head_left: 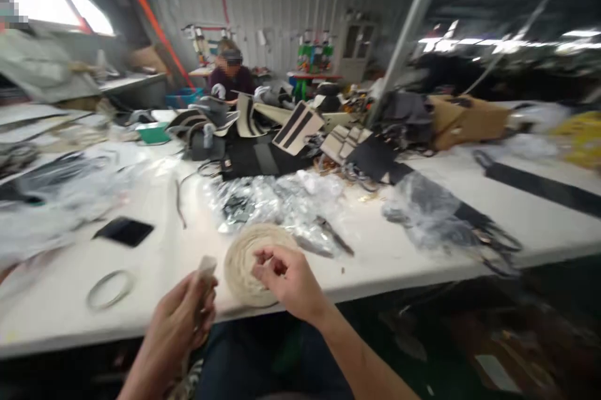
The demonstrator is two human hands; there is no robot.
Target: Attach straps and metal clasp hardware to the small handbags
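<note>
My left hand point(184, 307) is closed at the table's front edge. A small pale, somewhat translucent piece point(207, 264) sticks up from its fingers; blur hides its exact kind. A flat coil of cream-coloured tape or cord point(238, 271) lies just to the right of that hand. Over the coil's right side is my right hand point(292, 281), thumb and fingers curled into a pinch. Whether anything sits in that pinch is too small to make out. Behind the coil are crumpled clear plastic bags point(286, 196) and a dark-jawed tool like pliers point(334, 235).
A roll of tape point(110, 289) and a dark flat phone-like slab point(126, 231) lie on the white table point(169, 268) at left. Plastic-wrapped dark straps point(441, 212) lie right. Cut pieces are heaped at the back, near a cardboard box point(464, 118). Another person point(230, 77) sits beyond.
</note>
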